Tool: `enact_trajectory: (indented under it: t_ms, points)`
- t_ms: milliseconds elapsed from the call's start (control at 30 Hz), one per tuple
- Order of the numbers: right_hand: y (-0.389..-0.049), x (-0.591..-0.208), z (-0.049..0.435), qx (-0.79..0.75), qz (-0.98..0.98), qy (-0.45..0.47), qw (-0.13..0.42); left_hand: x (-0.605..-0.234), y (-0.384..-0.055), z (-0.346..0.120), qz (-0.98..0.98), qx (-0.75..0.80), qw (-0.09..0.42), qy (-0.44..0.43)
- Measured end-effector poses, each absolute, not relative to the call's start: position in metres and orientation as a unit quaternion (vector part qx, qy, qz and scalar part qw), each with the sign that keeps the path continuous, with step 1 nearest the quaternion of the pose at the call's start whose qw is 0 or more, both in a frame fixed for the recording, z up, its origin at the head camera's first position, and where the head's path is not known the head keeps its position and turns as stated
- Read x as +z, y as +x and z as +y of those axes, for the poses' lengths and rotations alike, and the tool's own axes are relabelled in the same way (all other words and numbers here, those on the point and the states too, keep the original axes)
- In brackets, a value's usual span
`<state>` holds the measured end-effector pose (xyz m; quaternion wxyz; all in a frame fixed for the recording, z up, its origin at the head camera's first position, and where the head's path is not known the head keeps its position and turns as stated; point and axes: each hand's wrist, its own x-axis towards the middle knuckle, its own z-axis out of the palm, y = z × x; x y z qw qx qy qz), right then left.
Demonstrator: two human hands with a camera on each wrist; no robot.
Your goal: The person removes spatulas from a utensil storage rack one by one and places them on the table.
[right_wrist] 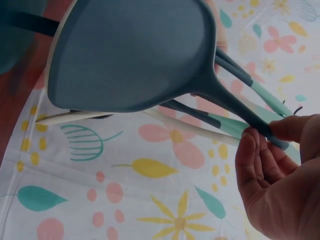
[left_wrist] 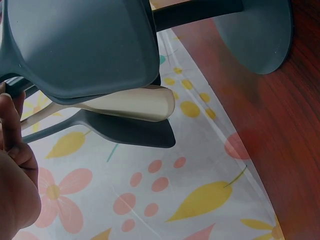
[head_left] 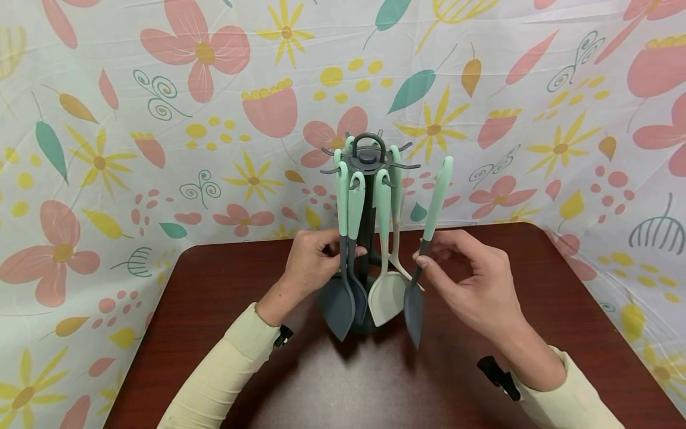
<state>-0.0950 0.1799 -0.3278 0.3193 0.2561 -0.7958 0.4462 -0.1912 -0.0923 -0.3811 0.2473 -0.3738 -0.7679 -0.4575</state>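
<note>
A dark utensil stand (head_left: 368,158) with a ring top and hooks stands on the table. Several utensils with mint handles hang from it, among them a grey turner (head_left: 337,304) and a cream one (head_left: 388,298). My left hand (head_left: 311,262) reaches behind the grey utensils' shafts and grips the stand's pole, its fingertips partly hidden. Right of the stand, my right hand (head_left: 477,280) pinches another grey turner (head_left: 414,307) by its shaft, below the mint handle. This turner is nearly upright, head down, apart from the hooks. Its broad blade (right_wrist: 135,55) fills the upper right wrist view.
The stand is on a dark red-brown table (head_left: 332,381), near its back edge. Behind hangs a white cloth (head_left: 203,137) printed with flowers and leaves. Round the stand's top, thin hooks (head_left: 404,167) stick out, some of them bare. Each wrist wears a black strap (head_left: 498,378).
</note>
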Motion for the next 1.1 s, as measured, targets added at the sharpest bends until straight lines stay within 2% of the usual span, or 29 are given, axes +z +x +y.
enact_trajectory:
  t_ms: [833,1100]
  points:
    - [-0.102,-0.339,0.202,0.440,-0.806,0.229,0.322,-0.382,-0.193,-0.092,-0.766,-0.459,0.249,-0.375]
    - [-0.103,-0.345,0.208,0.438,-0.820,0.212,0.302,-0.382,-0.193,-0.092,-0.760,-0.464,0.246,-0.382]
